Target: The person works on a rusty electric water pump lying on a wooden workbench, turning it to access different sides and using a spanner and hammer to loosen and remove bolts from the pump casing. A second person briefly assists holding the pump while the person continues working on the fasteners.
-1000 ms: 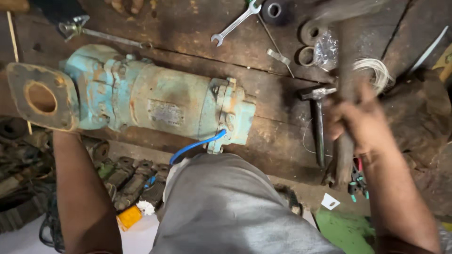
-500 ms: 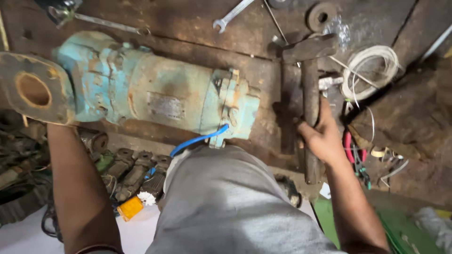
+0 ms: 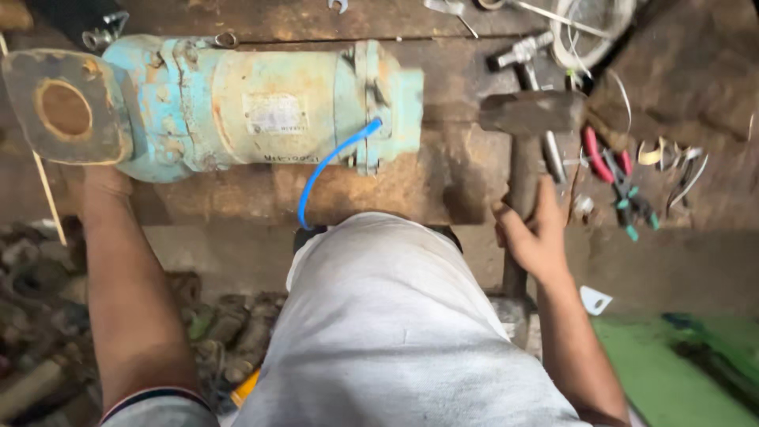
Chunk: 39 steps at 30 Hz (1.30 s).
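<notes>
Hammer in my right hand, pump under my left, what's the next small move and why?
Probably slide the right hand further down the hammer handle before lifting. It grips mid-handle, close to the heavy head, which rests on the bench right of the pump. The left hand already steadies the pump at its rusty flange, so it looks braced.

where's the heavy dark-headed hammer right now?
Head view, right of centre: the dark steel-headed hammer lies on the wooden bench just right of the pale blue motor housing, its handle gripped by the right hand, with red-handled pliers beside it.
</notes>
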Motion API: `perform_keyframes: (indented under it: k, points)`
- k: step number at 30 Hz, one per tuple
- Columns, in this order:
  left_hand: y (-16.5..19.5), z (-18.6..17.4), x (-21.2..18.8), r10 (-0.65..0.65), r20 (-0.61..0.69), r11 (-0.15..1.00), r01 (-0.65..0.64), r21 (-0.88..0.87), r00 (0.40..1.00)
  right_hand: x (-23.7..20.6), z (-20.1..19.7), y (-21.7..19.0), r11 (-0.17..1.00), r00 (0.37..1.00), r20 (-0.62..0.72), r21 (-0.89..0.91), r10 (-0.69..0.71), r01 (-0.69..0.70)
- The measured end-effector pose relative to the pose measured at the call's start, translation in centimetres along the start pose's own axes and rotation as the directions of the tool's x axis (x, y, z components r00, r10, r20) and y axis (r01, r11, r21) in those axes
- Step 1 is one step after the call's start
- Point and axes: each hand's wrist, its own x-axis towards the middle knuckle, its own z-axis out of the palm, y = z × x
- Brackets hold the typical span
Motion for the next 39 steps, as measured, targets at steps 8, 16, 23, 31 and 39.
perform_keyframes:
  k: [8,16,23,31,39]
  points:
    - [1.4,1.2,0.1,-0.147,0.189,0.988,0.154,-0.019,0.971,-8.7,7.4,3.8,0.983,0.964,-0.191,0.026,0.184,-0.183]
    - [2.0,0.7,0.2,-0.125,0.416,0.962,0.212,-0.17,0.901,-14.4,9.3,5.1,0.879,0.834,-0.537,0.451,0.13,0.153]
    - [-1.2,-1.2,1.9,-0.013,0.294,0.989,0.055,-0.136,0.956,-7.4,22.3,6.7,0.881,0.797,-0.601,0.408,0.061,0.24]
    - [-2.9,-2.1,2.5,0.111,0.193,0.984,-0.08,-0.16,0.975,-9.8,23.3,10.8,0.769,0.801,-0.575,0.585,0.169,0.258]
    - [-2.0,-0.8,2.8,0.029,0.189,0.989,-0.001,-0.147,0.981,-5.0,25.0,9.8,0.842,0.885,-0.434,0.53,0.17,0.098]
